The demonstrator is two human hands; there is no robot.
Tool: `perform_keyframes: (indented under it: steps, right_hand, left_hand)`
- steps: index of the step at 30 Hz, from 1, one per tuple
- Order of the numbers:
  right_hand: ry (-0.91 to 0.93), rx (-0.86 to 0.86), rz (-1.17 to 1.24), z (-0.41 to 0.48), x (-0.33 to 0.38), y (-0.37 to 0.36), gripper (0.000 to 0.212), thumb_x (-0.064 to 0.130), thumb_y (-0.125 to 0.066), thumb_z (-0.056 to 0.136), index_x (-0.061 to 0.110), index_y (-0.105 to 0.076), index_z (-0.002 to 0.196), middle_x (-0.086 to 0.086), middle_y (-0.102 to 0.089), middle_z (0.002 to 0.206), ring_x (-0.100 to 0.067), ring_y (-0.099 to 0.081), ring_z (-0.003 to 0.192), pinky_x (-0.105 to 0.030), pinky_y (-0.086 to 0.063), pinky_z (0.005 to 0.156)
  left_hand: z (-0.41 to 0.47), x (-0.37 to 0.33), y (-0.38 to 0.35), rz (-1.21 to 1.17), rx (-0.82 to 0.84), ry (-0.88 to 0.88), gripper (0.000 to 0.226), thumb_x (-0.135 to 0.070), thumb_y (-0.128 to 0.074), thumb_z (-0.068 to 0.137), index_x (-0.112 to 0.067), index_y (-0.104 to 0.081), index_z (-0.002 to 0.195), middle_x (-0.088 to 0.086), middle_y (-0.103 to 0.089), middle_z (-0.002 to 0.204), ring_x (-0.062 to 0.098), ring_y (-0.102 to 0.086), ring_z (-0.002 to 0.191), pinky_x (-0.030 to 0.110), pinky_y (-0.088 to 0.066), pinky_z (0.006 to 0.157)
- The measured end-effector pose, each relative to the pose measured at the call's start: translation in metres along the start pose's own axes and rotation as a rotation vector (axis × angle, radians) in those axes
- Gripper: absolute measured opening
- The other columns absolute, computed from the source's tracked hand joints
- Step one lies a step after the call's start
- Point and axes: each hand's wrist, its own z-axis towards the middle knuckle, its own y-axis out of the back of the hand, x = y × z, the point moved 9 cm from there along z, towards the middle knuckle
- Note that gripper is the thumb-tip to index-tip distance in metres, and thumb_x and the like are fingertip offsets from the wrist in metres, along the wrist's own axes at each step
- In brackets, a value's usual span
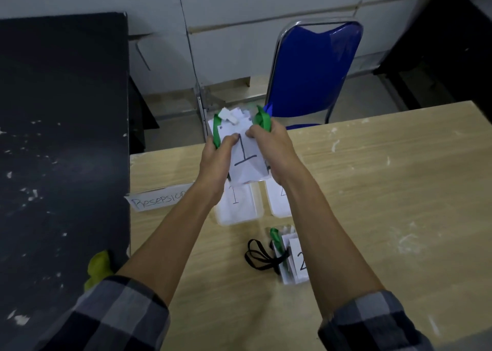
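While both hands grip it, bundle marked 1 (243, 156) hangs in air betw. them, over far edge of table (372, 177), long axis running away from body. L hand (217, 161) curled round its left edge, R hand (274, 153) clenched on right edge w/ green ribbon (262, 119) looped over knuckles. Tray marked 1 (255, 217) lies below bundle, nearer body, partly under L wrist, so L hand closer; judged move = down + back. 2nd tray (278, 204) just right of it; bundle marked 2 (292, 260) + black strap (257, 257) nearer person
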Motion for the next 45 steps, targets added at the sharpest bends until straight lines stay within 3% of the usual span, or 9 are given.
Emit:
perform_keyframes:
  steps: [5,12,14,19,23,26,34,38,45]
  right_hand:
    - [-0.221,0.065,0.019,-0.002,-0.076,-0.018,0.018,0.008,-0.051,0.089,0.018,-0.063,0.098,-0.007,-0.071,0.088,-0.021,-0.068,0.074,-0.026,-0.052,0.057]
    - [-0.349,0.111,-0.279,-0.005,-0.130,-0.028,0.020,0.012,-0.048,0.089,0.019,-0.045,0.071,0.007,-0.046,0.062,-0.012,-0.045,0.056,-0.021,-0.035,0.048]
    - [-0.286,0.145,-0.468,-0.003,-0.128,-0.036,0.009,0.021,-0.048,0.092,0.012,-0.051,0.094,0.000,-0.055,0.078,-0.017,-0.053,0.070,-0.026,-0.037,0.053]
    - [-0.183,0.138,-0.847,-0.001,-0.126,-0.042,0.065,0.025,-0.045,0.099,-0.003,-0.021,0.152,-0.020,-0.054,0.135,-0.036,-0.055,0.120,-0.038,-0.044,0.091]
    - [0.108,0.001,-1.123,-0.006,-0.111,-0.041,0.013,0.011,-0.050,0.095,0.007,-0.061,0.100,-0.010,-0.065,0.100,-0.023,-0.054,0.086,-0.031,-0.034,0.065]
    - [0.170,-0.093,-1.262,-0.013,-0.120,-0.036,0.016,0.010,-0.052,0.092,0.016,-0.065,0.084,-0.003,-0.065,0.089,-0.026,-0.050,0.095,-0.034,-0.026,0.071]
    - [0.191,-0.106,-1.337,-0.009,-0.137,-0.029,0.016,0.005,-0.061,0.085,0.015,-0.067,0.096,-0.006,-0.061,0.106,-0.028,-0.045,0.098,-0.037,-0.021,0.074]
    - [0.201,-0.125,-1.349,-0.009,-0.137,-0.032,0.017,0.014,-0.056,0.088,0.017,-0.064,0.102,-0.006,-0.060,0.107,-0.028,-0.045,0.099,-0.040,-0.021,0.075]
    - [0.226,-0.137,-1.249,-0.008,-0.134,-0.031,0.039,0.034,-0.051,0.094,0.010,-0.058,0.126,-0.011,-0.060,0.118,-0.031,-0.049,0.105,-0.043,-0.034,0.082]
  left_hand:
    - [0.003,0.062,0.025,0.227,-0.054,0.183,0.055,-0.056,-0.063,0.064,-0.028,-0.063,0.112,0.004,-0.073,0.108,0.027,-0.071,0.094,0.053,-0.059,0.085]
    - [-0.005,0.087,0.039,0.489,-0.145,0.132,0.048,-0.027,-0.058,0.099,-0.006,-0.036,0.136,0.001,-0.051,0.108,0.024,-0.055,0.101,0.035,-0.048,0.088]
    - [-0.006,0.082,0.037,0.575,-0.172,0.077,0.041,-0.025,-0.056,0.100,-0.004,-0.039,0.131,-0.004,-0.047,0.094,0.025,-0.054,0.094,0.036,-0.048,0.084]
    - [-0.008,0.080,0.034,0.692,-0.222,0.048,0.035,-0.028,-0.052,0.101,-0.007,-0.038,0.125,0.003,-0.052,0.097,0.033,-0.061,0.096,0.046,-0.052,0.087]
    - [-0.008,0.077,0.030,0.761,-0.208,0.006,0.042,-0.029,-0.051,0.102,-0.005,-0.037,0.133,-0.002,-0.045,0.095,0.031,-0.059,0.094,0.038,-0.048,0.078]
    - [-0.006,0.080,0.024,0.837,-0.178,-0.009,0.048,-0.036,-0.046,0.102,-0.010,-0.034,0.141,0.010,-0.063,0.113,0.033,-0.063,0.098,0.038,-0.050,0.080]
    - [-0.003,0.079,0.013,1.243,-0.093,-0.094,0.067,-0.032,-0.034,0.104,-0.009,-0.001,0.157,0.013,-0.065,0.115,0.032,-0.062,0.100,0.045,-0.051,0.083]
    - [-0.002,0.071,0.014,1.601,-0.173,-0.209,0.061,-0.037,-0.030,0.104,-0.010,-0.014,0.157,0.012,-0.044,0.143,0.033,-0.043,0.125,0.046,-0.038,0.099]
    - [0.010,0.076,0.022,1.469,-0.164,-0.315,0.049,-0.034,-0.038,0.105,-0.018,-0.035,0.150,0.008,-0.048,0.132,0.028,-0.044,0.117,0.041,-0.039,0.090]
